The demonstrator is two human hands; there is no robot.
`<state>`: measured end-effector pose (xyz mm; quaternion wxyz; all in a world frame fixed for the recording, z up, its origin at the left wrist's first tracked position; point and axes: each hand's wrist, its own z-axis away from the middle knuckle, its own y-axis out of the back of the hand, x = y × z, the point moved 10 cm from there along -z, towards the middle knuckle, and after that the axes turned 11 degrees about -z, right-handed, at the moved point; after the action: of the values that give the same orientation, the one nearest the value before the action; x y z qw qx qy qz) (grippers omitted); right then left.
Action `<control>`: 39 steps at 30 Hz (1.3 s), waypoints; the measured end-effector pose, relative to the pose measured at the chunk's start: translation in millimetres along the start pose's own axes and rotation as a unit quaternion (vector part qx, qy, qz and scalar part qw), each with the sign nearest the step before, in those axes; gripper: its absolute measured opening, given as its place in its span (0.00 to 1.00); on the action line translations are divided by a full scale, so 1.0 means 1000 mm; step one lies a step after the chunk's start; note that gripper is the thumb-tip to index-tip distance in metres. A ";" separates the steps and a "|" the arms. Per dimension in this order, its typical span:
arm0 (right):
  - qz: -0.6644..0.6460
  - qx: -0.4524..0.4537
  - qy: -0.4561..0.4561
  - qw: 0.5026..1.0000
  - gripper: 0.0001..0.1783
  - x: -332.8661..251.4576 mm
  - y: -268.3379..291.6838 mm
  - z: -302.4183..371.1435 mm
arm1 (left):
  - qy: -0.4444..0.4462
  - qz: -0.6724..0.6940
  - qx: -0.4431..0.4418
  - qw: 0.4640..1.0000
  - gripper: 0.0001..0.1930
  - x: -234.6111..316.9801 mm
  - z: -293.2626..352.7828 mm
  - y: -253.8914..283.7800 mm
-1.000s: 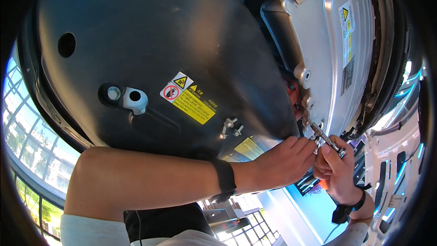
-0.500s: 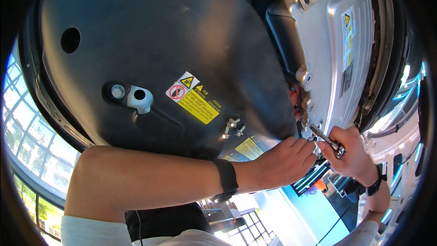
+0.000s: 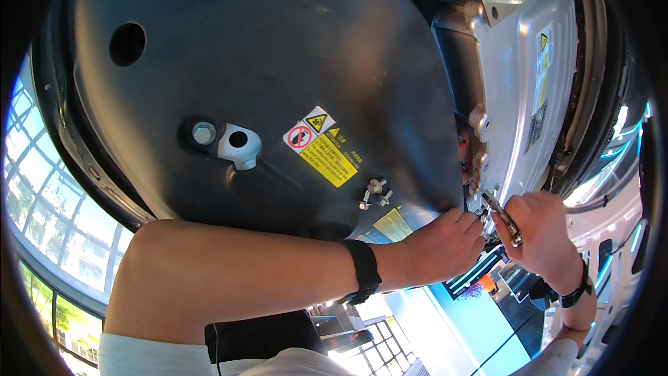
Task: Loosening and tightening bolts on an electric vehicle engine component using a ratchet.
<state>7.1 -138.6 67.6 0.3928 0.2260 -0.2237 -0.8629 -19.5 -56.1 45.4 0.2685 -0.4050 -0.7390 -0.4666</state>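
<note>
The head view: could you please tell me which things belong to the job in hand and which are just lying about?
Likely in the job:
tool, in the right grip
silver cover, near the tool's tip
left grip, contents hidden

Lying about:
loose bolts, on the black cover, though possibly the job's
orange thing, in the background

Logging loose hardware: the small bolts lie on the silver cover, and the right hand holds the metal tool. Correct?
Not quite: the head view shows the small bolts on the black cover, not the silver cover. The right hand does hold the metal tool.
</note>
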 end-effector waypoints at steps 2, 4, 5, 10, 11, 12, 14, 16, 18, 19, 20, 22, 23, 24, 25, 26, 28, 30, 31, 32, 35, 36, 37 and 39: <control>-0.132 0.008 -0.117 0.984 0.14 0.022 -0.014 0.015 | 0.008 0.010 0.011 1.000 0.05 0.002 -0.001 -0.003; -0.494 0.063 -0.273 0.823 0.17 0.048 -0.041 0.038 | 0.013 0.016 0.020 1.000 0.05 -0.001 -0.005 0.003; -0.549 0.035 -0.283 0.786 0.18 0.045 -0.048 0.038 | 0.030 0.015 0.054 0.998 0.05 -0.005 -0.007 0.012; -0.153 -0.011 -0.051 0.987 0.15 0.027 -0.007 0.006 | 0.070 0.011 0.117 0.991 0.06 -0.016 -0.007 0.020; 0.001 0.027 0.070 0.997 0.14 0.005 0.003 0.004 | 0.044 0.030 0.090 0.995 0.06 -0.010 -0.006 0.013; 0.001 0.027 0.071 0.997 0.14 0.004 0.007 0.001 | 0.018 0.047 0.060 0.997 0.06 -0.004 -0.005 0.007; 0.175 -0.023 0.156 0.972 0.12 -0.016 0.001 -0.001 | -0.005 0.031 0.032 0.999 0.06 0.001 -0.001 0.001; 0.129 -0.008 0.143 0.981 0.12 -0.010 -0.001 0.001 | -0.029 0.021 0.008 0.999 0.06 0.007 0.000 -0.002; 0.083 0.008 0.131 0.988 0.11 -0.009 0.001 0.005 | -0.049 0.003 -0.028 0.998 0.06 0.010 0.001 -0.010; -0.095 -0.015 -0.030 0.995 0.12 0.018 -0.005 0.006 | -0.049 0.003 -0.027 0.998 0.06 0.010 0.001 -0.010; -0.267 -0.037 -0.189 0.944 0.12 0.042 -0.021 0.017 | -0.044 -0.001 -0.018 0.999 0.05 0.009 0.000 -0.008; -0.328 -0.012 -0.206 0.922 0.14 0.043 -0.026 0.022 | -0.040 -0.001 -0.008 0.999 0.05 0.010 0.000 -0.007; -0.341 -0.010 -0.189 0.921 0.14 0.041 -0.026 0.021 | -0.035 0.013 -0.006 0.999 0.05 0.008 0.000 -0.007; -0.356 -0.008 -0.169 0.919 0.14 0.040 -0.026 0.019 | -0.029 0.024 -0.006 0.999 0.05 0.006 0.000 -0.007; -0.332 -0.024 -0.181 0.925 0.12 0.041 -0.026 0.017 | -0.030 0.022 -0.007 0.999 0.05 0.006 0.000 -0.008; -0.333 -0.024 -0.179 0.925 0.12 0.044 -0.024 0.016 | -0.029 0.020 0.002 0.999 0.04 0.005 0.000 -0.007; -0.143 -0.019 -0.085 0.986 0.10 0.038 -0.012 0.012 | -0.028 0.020 0.009 0.999 0.04 0.005 0.001 -0.004; -0.099 -0.003 -0.032 0.995 0.09 0.036 0.004 0.003 | -0.037 0.017 -0.003 0.999 0.04 0.007 0.000 -0.005; 0.016 -0.014 0.066 0.998 0.10 0.021 0.009 -0.004 | -0.037 0.017 -0.004 0.999 0.04 0.007 0.000 -0.006; 0.129 -0.025 0.162 0.978 0.11 0.007 0.006 -0.004 | -0.037 0.019 -0.002 0.999 0.05 0.008 0.000 -0.006; 0.114 -0.002 0.169 0.979 0.12 0.008 0.007 -0.002 | -0.036 0.017 0.001 0.999 0.05 0.008 -0.001 -0.004; 0.110 0.000 0.168 0.980 0.12 0.007 0.008 -0.001 | -0.036 0.014 0.000 0.999 0.05 0.008 -0.002 -0.004; 0.110 -0.001 0.168 0.980 0.12 0.005 0.007 0.000 | -0.035 0.014 0.000 0.999 0.05 0.008 -0.002 -0.004; 0.051 0.023 0.132 0.990 0.11 0.000 0.007 -0.002 | -0.034 0.012 -0.006 0.999 0.05 0.007 -0.002 -0.005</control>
<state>12.3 -143.6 70.0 0.4569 0.3352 -0.2006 -0.7992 -27.6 -56.4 49.1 0.2466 -0.4311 -0.7398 -0.4540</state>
